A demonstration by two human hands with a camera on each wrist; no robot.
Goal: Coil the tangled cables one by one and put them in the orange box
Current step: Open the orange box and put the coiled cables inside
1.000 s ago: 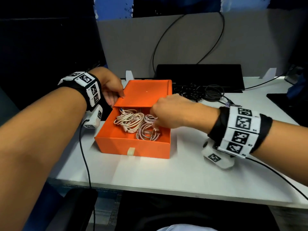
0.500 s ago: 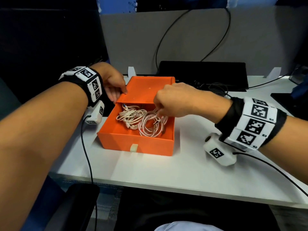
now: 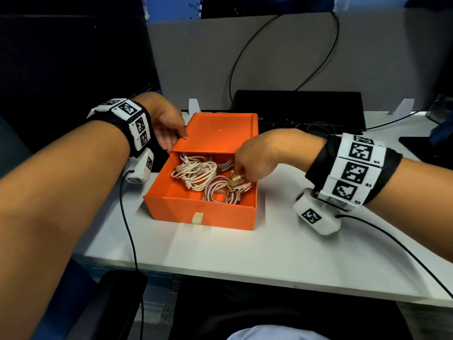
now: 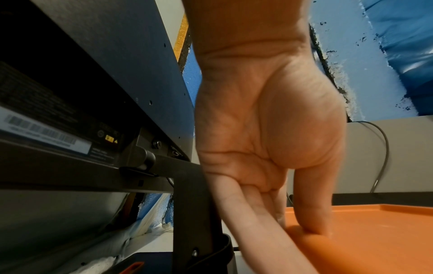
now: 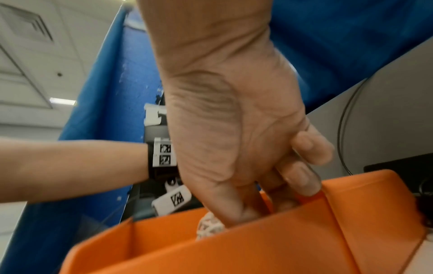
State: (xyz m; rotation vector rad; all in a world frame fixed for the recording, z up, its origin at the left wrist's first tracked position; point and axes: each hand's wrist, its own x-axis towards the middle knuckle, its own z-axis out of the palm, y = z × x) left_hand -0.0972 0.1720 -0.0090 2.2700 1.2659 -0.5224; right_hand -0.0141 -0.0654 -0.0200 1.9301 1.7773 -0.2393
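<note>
Orange box (image 3: pixel 181 212) is sitting near the table's front edge, drawer pulled toward the person, sleeve covering its far half. The sleeve's near-left corner is being pinched by the left hand (image 3: pixel 166 123), thumb on top, fingers down the side wall. Inside the box, the white coil (image 3: pixel 196 171) is lying toward the left wall and the pink braided coil (image 3: pixel 221 192) toward the near-right corner, the two touching.

The right hand (image 3: pixel 257 155) is being held over the box's right wall, fingertips curled down onto the braided coil's gold plug ends (image 3: pixel 236 180); in the right wrist view a bit of braid is showing under the fingers, so a pinch is judged likely. The plugs are lying directly beneath this hand, long axis running across the box, left to right.

Compared with half a second earlier, the right hand is being lowered deeper toward the box's near-right corner, and the braided coil is being settled flatter. The left hand's hold is unchanged.
</note>
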